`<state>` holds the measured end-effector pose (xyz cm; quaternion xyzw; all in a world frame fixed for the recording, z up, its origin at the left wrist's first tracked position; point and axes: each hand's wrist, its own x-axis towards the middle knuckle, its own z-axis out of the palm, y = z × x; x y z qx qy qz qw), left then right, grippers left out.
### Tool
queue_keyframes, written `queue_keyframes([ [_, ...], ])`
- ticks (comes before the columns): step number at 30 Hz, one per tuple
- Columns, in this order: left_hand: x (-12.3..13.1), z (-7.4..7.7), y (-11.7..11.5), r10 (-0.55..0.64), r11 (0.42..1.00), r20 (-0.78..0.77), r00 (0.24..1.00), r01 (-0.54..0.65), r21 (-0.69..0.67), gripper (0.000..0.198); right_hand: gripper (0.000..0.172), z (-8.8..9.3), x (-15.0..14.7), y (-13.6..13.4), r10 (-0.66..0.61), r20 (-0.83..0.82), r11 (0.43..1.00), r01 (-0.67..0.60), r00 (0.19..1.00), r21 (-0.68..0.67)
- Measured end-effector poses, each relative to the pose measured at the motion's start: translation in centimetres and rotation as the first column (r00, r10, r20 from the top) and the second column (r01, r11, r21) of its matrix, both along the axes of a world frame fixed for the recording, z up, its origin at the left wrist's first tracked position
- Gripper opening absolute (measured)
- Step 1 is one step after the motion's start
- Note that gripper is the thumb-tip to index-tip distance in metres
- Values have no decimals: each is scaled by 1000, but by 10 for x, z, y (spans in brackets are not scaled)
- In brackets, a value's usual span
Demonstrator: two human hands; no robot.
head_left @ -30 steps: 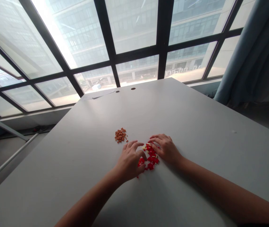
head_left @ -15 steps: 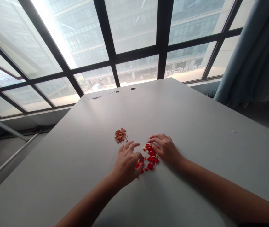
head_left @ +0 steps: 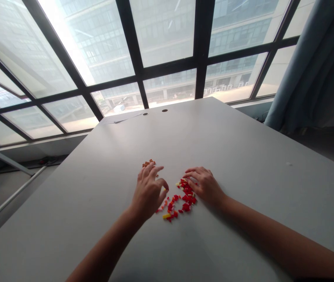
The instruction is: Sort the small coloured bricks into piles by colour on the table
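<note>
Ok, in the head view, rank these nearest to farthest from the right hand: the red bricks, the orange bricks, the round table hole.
1. red bricks: beside the fingers of the right hand.
2. orange bricks: farther left.
3. round table hole: near the far edge of the table.

Got small orange plastic bricks (head_left: 148,163) piled on the grey counter (head_left: 76,203), just left of scattered red plastic bricks (head_left: 181,197), black-framed glass window (head_left: 167,43) behind.

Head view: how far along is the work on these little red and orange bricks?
Done: a small orange heap sits apart, partly hidden by the left hand. In hand: neither hand visibly holds anything; the right hand rests against the red bricks. Left: red, yellow and orange bricks lie mixed in a loose scatter.
</note>
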<state>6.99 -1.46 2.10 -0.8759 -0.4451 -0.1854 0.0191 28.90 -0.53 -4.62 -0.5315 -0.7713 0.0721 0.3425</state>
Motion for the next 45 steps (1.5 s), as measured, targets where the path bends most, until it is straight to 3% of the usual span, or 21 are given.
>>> queue_keyframes([
  [5, -25, -2, 34, 173, 980, -4, 985, -172, 97, 8, 16, -1, 0, 0, 3, -3, 1000, -3, 1000, 11],
  [8, -28, -11, 38, 201, 970, 63, 978, -208, 125, 12, 16, 0, 0, 0, 5, -2, 1000, -5, 1000, -8],
  [12, -12, -19, 15, 16, 1000, 121, 992, -17, 8, 4, 16, 1, 0, 0, 1, -5, 1000, -1, 1000, -7],
  [16, 10, -25, -14, -110, 982, 167, 980, 133, -135, 8, 16, 1, 0, -1, -3, -5, 1000, 3, 1000, -2],
  [23, 19, -30, -20, -77, 966, 189, 979, 120, -227, 11, 16, 2, -1, -1, -12, -2, 1000, 12, 1000, 0],
  [30, 13, -29, -21, -90, 979, 151, 984, 116, -170, 8, 16, 3, -1, -1, -7, 0, 1000, 7, 1000, -8],
  [33, 7, -24, -11, -54, 995, 179, 982, 69, -76, 7, 16, 3, -1, -1, -7, 1, 1000, 7, 1000, -17],
  [38, -16, -20, 27, 162, 978, 263, 951, -190, 85, 7, 17, 3, -1, -1, -3, -6, 1000, 3, 1000, -30],
  [40, -26, -24, 44, 256, 952, 243, 936, -287, 103, 6, 17, 3, -1, -1, -2, -9, 1000, 2, 1000, -30],
  [45, -43, -41, 69, 297, 938, 255, 920, -331, 100, 7, 17, 2, 0, -1, -9, -8, 1000, 9, 1000, -19],
])
